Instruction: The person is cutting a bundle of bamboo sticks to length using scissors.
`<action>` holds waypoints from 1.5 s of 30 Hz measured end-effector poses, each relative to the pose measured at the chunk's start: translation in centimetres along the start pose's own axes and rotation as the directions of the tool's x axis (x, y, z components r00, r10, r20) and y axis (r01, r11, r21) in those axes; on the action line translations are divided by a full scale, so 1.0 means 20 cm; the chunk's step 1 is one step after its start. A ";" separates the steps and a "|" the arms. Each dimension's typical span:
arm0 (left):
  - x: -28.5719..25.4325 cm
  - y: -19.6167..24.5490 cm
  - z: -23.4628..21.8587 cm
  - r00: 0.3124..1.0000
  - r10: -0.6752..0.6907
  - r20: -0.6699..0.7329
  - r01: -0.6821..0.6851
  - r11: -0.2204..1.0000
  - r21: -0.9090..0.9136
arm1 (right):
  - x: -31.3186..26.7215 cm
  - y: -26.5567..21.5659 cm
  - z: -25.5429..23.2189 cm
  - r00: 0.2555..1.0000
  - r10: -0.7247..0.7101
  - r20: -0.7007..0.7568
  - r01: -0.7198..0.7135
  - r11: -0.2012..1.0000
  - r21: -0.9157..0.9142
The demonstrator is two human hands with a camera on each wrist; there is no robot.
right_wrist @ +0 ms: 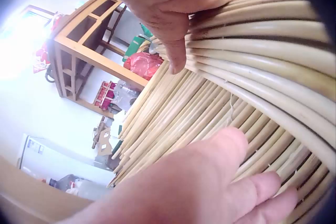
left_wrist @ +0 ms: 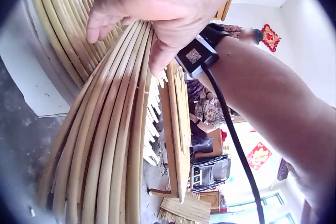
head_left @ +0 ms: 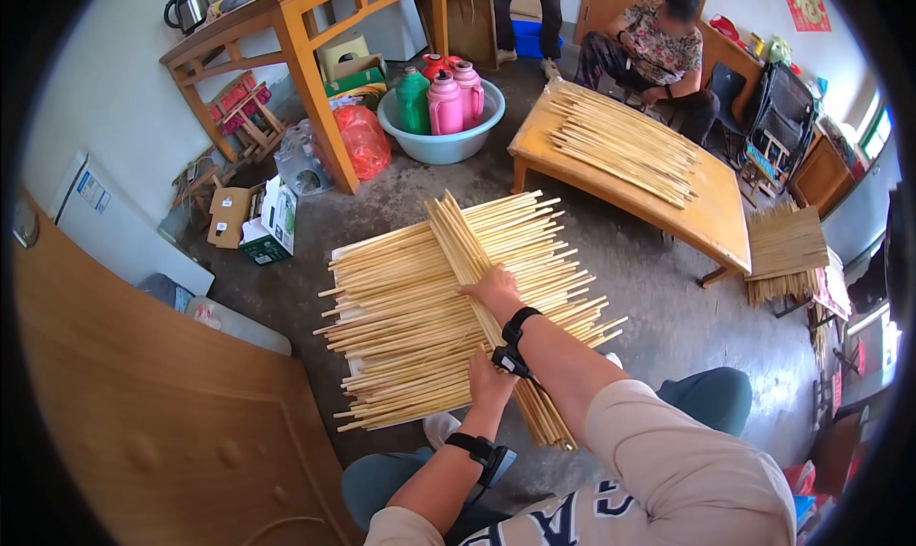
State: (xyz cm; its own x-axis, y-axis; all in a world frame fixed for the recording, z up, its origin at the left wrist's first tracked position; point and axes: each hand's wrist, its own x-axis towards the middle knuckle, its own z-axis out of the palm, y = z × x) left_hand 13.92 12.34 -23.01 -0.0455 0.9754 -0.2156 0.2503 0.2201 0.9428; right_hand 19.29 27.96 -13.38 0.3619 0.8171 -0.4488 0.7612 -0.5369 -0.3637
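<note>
A stick bundle [left_wrist: 105, 145] fans down from beneath the left hand [left_wrist: 163, 6]; whether the fingers touch it is hard to judge. Left of the bundle lie more sticks [left_wrist: 58, 24]; right of it, a wrist camera [left_wrist: 196, 57], a table [left_wrist: 172, 129] and a person [left_wrist: 210, 110].

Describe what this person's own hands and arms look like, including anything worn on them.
The left hand and right hand wear no gloves; short beige sleeves leave the forearms bare. Each wrist has a black strap holding a dark, boxy device. The right wrist's device shows a square printed code and trails a black cable.
</note>
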 end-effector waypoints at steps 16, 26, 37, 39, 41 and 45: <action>-0.01 0.16 -0.08 0.995 0.067 -0.078 -0.044 0.963 0.264 | 0.14 0.36 -0.21 0.858 -0.513 0.012 0.510 0.855 0.099; 0.03 0.12 -0.16 0.994 -0.029 0.105 0.038 0.996 -0.084 | -0.45 1.39 -1.67 0.921 -0.367 0.131 0.325 0.908 0.265; -0.15 0.32 -0.12 0.984 -0.155 0.088 0.141 0.979 0.145 | -0.40 3.16 -0.48 0.926 0.122 0.358 -0.333 0.715 0.615; -0.15 0.31 -0.12 0.980 -0.199 0.011 0.193 0.964 0.183 | -0.38 3.17 -0.18 0.895 0.168 0.414 -0.401 0.711 0.578; -0.15 0.32 -0.12 0.982 -0.187 0.000 0.183 0.960 0.210 | -0.31 3.13 0.10 0.882 0.059 0.467 -0.324 0.796 0.512; -0.20 0.38 -0.02 0.981 -0.186 -0.052 0.193 0.947 0.255 | -0.26 2.93 0.33 0.782 0.242 0.574 -0.470 0.834 0.289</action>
State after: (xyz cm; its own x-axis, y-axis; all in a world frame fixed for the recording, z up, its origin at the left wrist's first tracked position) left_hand 15.53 10.17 -14.92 -0.1414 0.9168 -0.3734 0.4751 0.3938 0.7869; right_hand 58.47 -9.14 -37.72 0.1585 0.3888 -0.9076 0.3098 -0.8924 -0.3282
